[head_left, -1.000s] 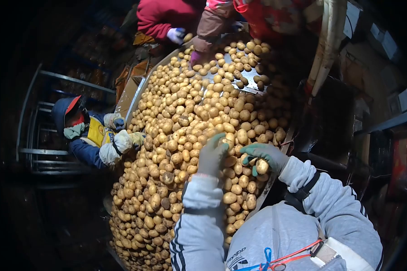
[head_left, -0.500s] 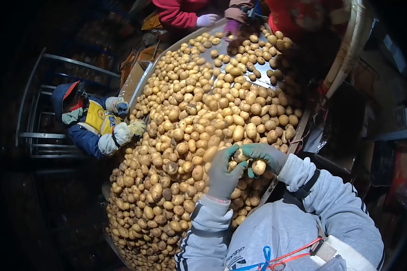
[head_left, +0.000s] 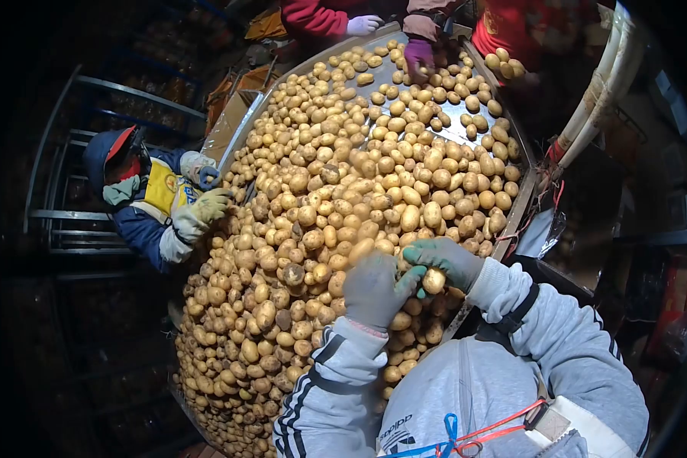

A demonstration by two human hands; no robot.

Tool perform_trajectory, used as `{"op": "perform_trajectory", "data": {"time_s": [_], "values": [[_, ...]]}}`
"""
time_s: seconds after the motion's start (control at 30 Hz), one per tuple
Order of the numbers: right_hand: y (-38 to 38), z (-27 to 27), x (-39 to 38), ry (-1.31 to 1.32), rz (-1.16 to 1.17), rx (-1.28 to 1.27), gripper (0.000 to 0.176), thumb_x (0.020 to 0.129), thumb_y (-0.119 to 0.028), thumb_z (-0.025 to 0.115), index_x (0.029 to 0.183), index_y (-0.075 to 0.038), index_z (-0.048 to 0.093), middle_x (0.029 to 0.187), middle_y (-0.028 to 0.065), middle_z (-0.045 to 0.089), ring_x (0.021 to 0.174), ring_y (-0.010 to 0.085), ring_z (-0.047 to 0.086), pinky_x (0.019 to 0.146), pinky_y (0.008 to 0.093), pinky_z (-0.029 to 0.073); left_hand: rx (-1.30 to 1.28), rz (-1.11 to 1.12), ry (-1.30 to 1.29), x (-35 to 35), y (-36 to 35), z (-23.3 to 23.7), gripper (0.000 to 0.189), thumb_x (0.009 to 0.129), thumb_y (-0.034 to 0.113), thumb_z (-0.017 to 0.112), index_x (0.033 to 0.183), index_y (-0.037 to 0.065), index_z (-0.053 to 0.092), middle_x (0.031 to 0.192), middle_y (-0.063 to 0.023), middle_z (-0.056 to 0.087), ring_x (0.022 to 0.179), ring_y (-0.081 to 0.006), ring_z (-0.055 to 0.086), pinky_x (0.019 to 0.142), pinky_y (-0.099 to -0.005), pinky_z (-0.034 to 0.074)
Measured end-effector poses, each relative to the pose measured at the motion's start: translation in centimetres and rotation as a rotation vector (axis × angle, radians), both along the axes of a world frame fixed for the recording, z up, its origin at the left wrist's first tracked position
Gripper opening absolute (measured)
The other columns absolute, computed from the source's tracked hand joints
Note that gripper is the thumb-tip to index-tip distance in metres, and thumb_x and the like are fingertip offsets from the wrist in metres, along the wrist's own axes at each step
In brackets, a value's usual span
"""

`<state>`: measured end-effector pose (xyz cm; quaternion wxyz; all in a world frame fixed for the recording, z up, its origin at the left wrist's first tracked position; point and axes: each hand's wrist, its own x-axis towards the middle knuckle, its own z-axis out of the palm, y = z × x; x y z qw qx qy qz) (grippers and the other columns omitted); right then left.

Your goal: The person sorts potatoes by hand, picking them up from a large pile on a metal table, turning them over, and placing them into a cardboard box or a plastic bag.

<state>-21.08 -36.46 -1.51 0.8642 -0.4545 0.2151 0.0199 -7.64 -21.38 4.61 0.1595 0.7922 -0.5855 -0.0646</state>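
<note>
Both my hands wear grey gloves with green fingertips, close together over a big heap of potatoes [head_left: 313,252]. My right hand [head_left: 449,262] is closed on a pale yellow potato [head_left: 433,281], which shows below its fingers. Just to the left, my left hand [head_left: 377,291] is curled with its back to me. Its thumb points toward the potato in my right hand. The left fingertips are hidden, so whatever they hold cannot be made out.
A metal table [head_left: 469,131] with a raised rim carries the heap. At the left stands a co-worker in a yellow vest [head_left: 162,195]. Gloved hands of other people, one in purple [head_left: 418,59], are at the far end. Pale upright pipes [head_left: 599,84] rise at the right.
My left hand has turned and curled over, hiding the potato seen between my hands before. The right hand keeps its potato. The co-worker's hand at left has lifted off the heap's edge.
</note>
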Motion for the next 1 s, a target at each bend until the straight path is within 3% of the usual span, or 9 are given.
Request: {"op": "perform_trajectory", "data": {"time_s": [0.17, 0.33, 0.43, 0.47, 0.57, 0.6, 0.7, 0.83, 1.0], "values": [[-0.3, -0.6, 1.0, -0.051, -0.113, 0.072, 0.040, 0.101, -0.026, 0.075, 0.130, 0.000, 0.069, 0.113, 0.0039, 0.073, 0.100, 0.0102, 0.069, 0.088, 0.0251, 0.057, -0.141, 0.090, 0.127, -1.1, 0.4, -2.4, 0.021, 0.092, 0.024, 0.072, 0.079, 0.009, 0.065, 0.079, -0.0102, 0.064, 0.073, -0.0326, 0.065, 0.065, -0.0483, 0.051], [-1.6, 0.2, 0.7, -0.089, -0.001, -0.266, 0.050, 0.096, -0.028, 0.082, 0.136, -0.002, 0.068, 0.121, 0.0046, 0.073, 0.106, 0.0112, 0.068, 0.095, 0.0273, 0.056, -0.154, 0.255, 0.534, 0.4, 1.4, -0.8, 0.016, 0.093, 0.019, 0.075, 0.103, 0.006, 0.072, 0.097, -0.0136, 0.071, 0.088, -0.0309, 0.068, 0.078, -0.0409, 0.055], [-1.1, 0.7, 0.6, -0.044, 0.064, -0.232, 0.052, 0.094, -0.027, 0.084, 0.137, -0.003, 0.068, 0.122, 0.0044, 0.073, 0.109, 0.0117, 0.067, 0.098, 0.0291, 0.055, -0.124, 0.279, 0.652, 1.0, 1.2, -0.5, 0.020, 0.094, 0.024, 0.077, 0.103, 0.006, 0.072, 0.097, -0.0140, 0.072, 0.087, -0.0308, 0.069, 0.078, -0.0422, 0.055], [-0.8, 0.5, 0.9, -0.025, 0.078, -0.239, 0.052, 0.088, -0.022, 0.085, 0.134, -0.005, 0.070, 0.118, 0.0071, 0.075, 0.108, 0.0147, 0.069, 0.098, 0.0305, 0.054, -0.051, 0.273, 0.609, 1.0, 1.1, -0.4, 0.029, 0.094, 0.033, 0.078, 0.103, 0.007, 0.072, 0.096, -0.0147, 0.071, 0.086, -0.0327, 0.070, 0.077, -0.0433, 0.055], [-0.5, 0.2, 0.9, -0.214, 0.136, -0.573, 0.052, 0.086, -0.025, 0.086, 0.133, -0.008, 0.071, 0.114, 0.0057, 0.076, 0.105, 0.0162, 0.070, 0.097, 0.0334, 0.055, 0.170, 0.174, 0.348, 1.0, 0.3, 1.2, 0.036, 0.098, 0.037, 0.072, 0.106, 0.003, 0.073, 0.088, -0.0140, 0.071, 0.074, -0.0262, 0.070, 0.070, -0.0393, 0.055], [-0.2, 0.4, 0.7, -0.198, 0.177, -0.610, 0.052, 0.085, -0.027, 0.085, 0.131, -0.008, 0.071, 0.111, 0.0064, 0.076, 0.102, 0.0171, 0.070, 0.095, 0.0351, 0.056, 0.164, 0.127, 0.406, 1.2, 0.2, 1.3, 0.039, 0.097, 0.045, 0.070, 0.103, 0.007, 0.076, 0.082, -0.0152, 0.070, 0.075, -0.0299, 0.071, 0.069, -0.0421, 0.054], [-0.6, -0.3, 0.8, -0.181, 0.356, -0.598, 0.050, 0.089, -0.021, 0.085, 0.133, -0.004, 0.069, 0.120, 0.0052, 0.075, 0.107, 0.0112, 0.066, 0.097, 0.0320, 0.055, 0.093, -0.001, 0.276, 1.1, 0.5, -0.2, 0.029, 0.096, 0.039, 0.070, 0.101, 0.012, 0.079, 0.084, -0.0137, 0.073, 0.080, -0.0333, 0.073, 0.071, -0.0455, 0.055], [-0.3, 0.1, 0.8, -0.139, 0.294, -0.551, 0.042, 0.086, -0.023, 0.082, 0.124, -0.007, 0.074, 0.108, 0.0066, 0.077, 0.099, 0.0150, 0.070, 0.091, 0.0338, 0.056, 0.140, 0.005, 0.228, 1.1, 0.2, -0.4, 0.026, 0.096, 0.036, 0.071, 0.095, 0.011, 0.078, 0.083, -0.0118, 0.073, 0.079, -0.0320, 0.074, 0.069, -0.0456, 0.056], [-0.4, -0.3, 1.4, -0.069, 0.275, -0.492, 0.050, 0.085, -0.020, 0.085, 0.130, -0.004, 0.073, 0.112, 0.0071, 0.077, 0.102, 0.0132, 0.069, 0.095, 0.0309, 0.055, 0.066, 0.091, 0.235, 0.2, 0.8, -0.6, 0.019, 0.096, 0.026, 0.073, 0.091, 0.008, 0.075, 0.086, -0.0122, 0.073, 0.080, -0.0310, 0.073, 0.070, -0.0414, 0.056]]}}
